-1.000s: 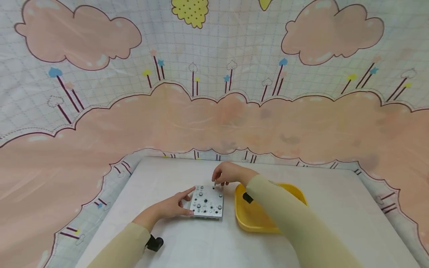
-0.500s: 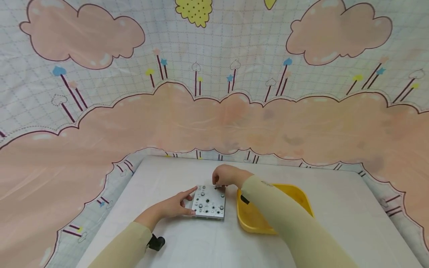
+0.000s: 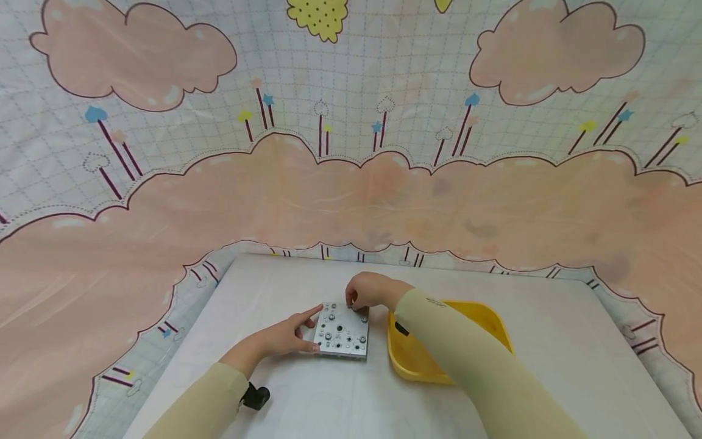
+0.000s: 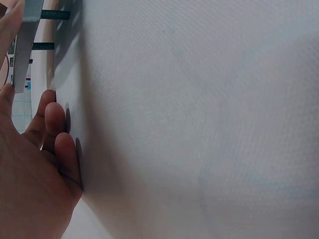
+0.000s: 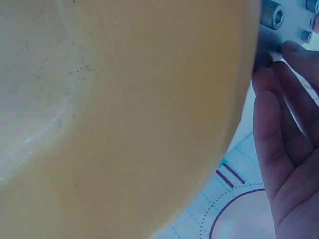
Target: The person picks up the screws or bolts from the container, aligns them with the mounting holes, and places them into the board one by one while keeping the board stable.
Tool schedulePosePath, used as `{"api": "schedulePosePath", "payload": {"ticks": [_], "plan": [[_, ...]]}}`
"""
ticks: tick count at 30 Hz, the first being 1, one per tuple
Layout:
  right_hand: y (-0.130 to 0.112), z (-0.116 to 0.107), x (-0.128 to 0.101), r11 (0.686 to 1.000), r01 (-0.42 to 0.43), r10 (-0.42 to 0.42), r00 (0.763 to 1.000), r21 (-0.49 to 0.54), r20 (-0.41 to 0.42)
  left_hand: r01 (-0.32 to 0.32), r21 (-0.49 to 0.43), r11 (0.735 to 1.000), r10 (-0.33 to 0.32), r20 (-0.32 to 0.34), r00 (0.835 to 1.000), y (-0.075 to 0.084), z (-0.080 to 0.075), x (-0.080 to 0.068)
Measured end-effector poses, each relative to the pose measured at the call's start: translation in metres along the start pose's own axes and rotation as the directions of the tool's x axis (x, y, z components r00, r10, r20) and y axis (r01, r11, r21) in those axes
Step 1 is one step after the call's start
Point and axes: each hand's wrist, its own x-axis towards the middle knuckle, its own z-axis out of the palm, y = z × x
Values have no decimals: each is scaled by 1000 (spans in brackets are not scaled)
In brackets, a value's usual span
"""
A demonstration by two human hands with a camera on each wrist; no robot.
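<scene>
A square silver metal plate [image 3: 347, 317] with several holes and socket-head screws lies mid-table in the head view. My left hand [image 3: 280, 338] holds its left side, the index finger at the back corner and the thumb at the front corner. Threaded screw ends [image 4: 55, 14] stick out beneath the plate in the left wrist view. My right hand [image 3: 368, 289] is at the plate's back edge, its fingertips pinching a small screw [image 5: 280, 48] at a hole, mostly hidden by the fingers. A thick socket-head screw [image 5: 272, 15] stands close by in the right wrist view.
A yellow plastic bin [image 3: 414, 360] stands right of the plate, under the right forearm; its rim comes close to the right hand. The white table [image 3: 307, 402] ends at a patterned cloth backdrop [image 3: 439, 207]. A black wrist camera [image 3: 255, 397] hangs below the left sleeve.
The right hand has lowered the small screw from above the plate down to a hole at the back edge. The left hand keeps its hold; the head view has shifted slightly.
</scene>
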Motion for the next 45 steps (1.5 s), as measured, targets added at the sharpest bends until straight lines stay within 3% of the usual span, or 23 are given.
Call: {"api": "schedulePosePath", "payload": {"ticks": [4, 9, 16, 26, 33, 45], "plan": [[1, -4, -4, 1000, 11, -11, 1000, 3, -1, 2, -7, 1000, -2, 0, 1000, 0, 0, 2], [5, -10, -12, 997, 23, -23, 1000, 75, -12, 6, -5, 1000, -6, -3, 1000, 1, 0, 3], [19, -12, -26, 990, 76, -66, 994, 118, -83, 14, -5, 1000, -14, -12, 1000, 3, 1, 2], [46, -19, -81, 975, 71, -35, 985, 211, -169, -16, -8, 1000, 16, -7, 1000, 0, 2, 2], [81, -12, -121, 959, 82, -27, 979, 271, -201, -11, -9, 1000, 11, -17, 1000, -1, 2, 2], [119, 3, -155, 969, 10, 45, 976, 247, -215, -14, -8, 1000, 14, -13, 1000, 2, 2, 3]]}}
